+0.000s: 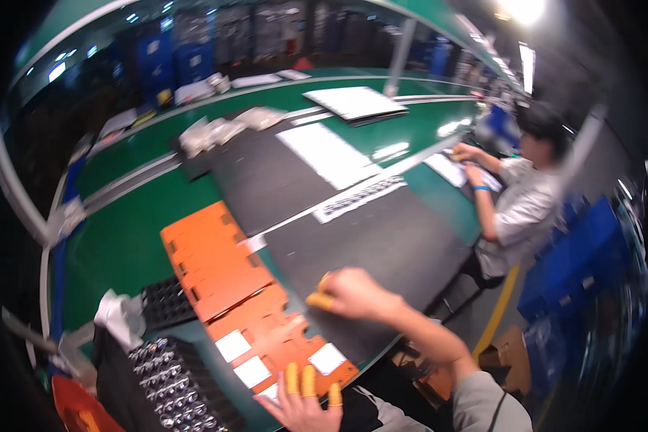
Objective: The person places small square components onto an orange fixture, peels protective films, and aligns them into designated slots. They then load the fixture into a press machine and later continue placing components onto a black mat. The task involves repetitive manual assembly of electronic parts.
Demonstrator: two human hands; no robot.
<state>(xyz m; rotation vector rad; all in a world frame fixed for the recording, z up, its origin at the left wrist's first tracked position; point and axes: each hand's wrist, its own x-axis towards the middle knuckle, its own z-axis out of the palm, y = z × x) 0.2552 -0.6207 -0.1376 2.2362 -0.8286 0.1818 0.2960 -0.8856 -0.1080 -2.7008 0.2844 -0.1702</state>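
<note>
Left hand: While the fingers, capped in yellow finger cots, lay spread and flat, the left hand pressed on the near end of the orange plastic panel, apparently to keep it from sliding; it gripped nothing.
Right hand: The right hand hovered over the dark mat just past the panel's right edge, fingers drawn together as if pinching something small; whether it held anything I could not tell.
Orange panel: It lay flat along the table, running from the near edge away toward the left, with white square labels stuck at its near end.
Tray: A black tray of shiny metal parts sat just left of the panel, within easy reach of the left hand.
Background: A co-worker in a light shirt worked farther along the same table, hands on white sheets.
</note>
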